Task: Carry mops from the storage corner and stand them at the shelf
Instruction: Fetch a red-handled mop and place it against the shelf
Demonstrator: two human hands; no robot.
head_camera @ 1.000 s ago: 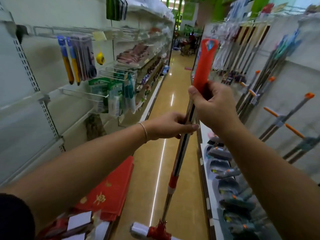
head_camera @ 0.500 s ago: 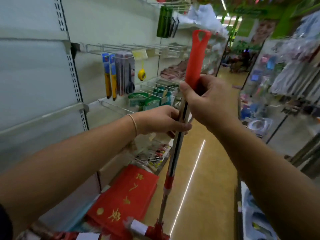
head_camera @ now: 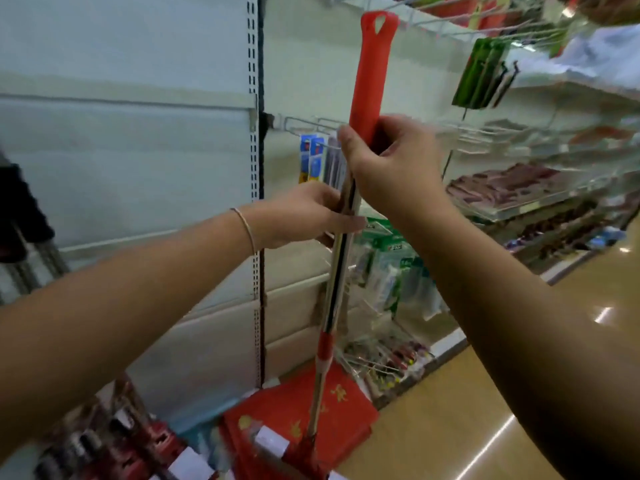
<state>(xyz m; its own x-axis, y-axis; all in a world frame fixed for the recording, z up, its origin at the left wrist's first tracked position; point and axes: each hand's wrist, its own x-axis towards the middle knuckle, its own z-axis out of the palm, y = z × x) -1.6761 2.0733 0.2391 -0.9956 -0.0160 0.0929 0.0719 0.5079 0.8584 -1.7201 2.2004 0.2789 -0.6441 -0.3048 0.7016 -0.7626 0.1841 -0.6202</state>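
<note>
I hold one mop (head_camera: 337, 271) nearly upright in front of the white shelf unit (head_camera: 156, 150). It has a red plastic grip at the top, a metal pole with a red collar, and a red head low near the shelf's base. My right hand (head_camera: 391, 168) grips the lower end of the red grip. My left hand (head_camera: 304, 216) holds the metal pole just below it, thumb across the front. A thin bracelet circles my left wrist.
Red packets with gold characters (head_camera: 298, 420) lie at the shelf's foot by the mop head. Hanging packaged goods (head_camera: 315, 157) and wire racks (head_camera: 502, 140) fill the shelving to the right. Glossy tan aisle floor (head_camera: 485, 393) runs along the right.
My view has swung left from the aisle toward the white shelf. The mop has travelled with both hands and stands closer to the shelf, its head now by the red packets.
</note>
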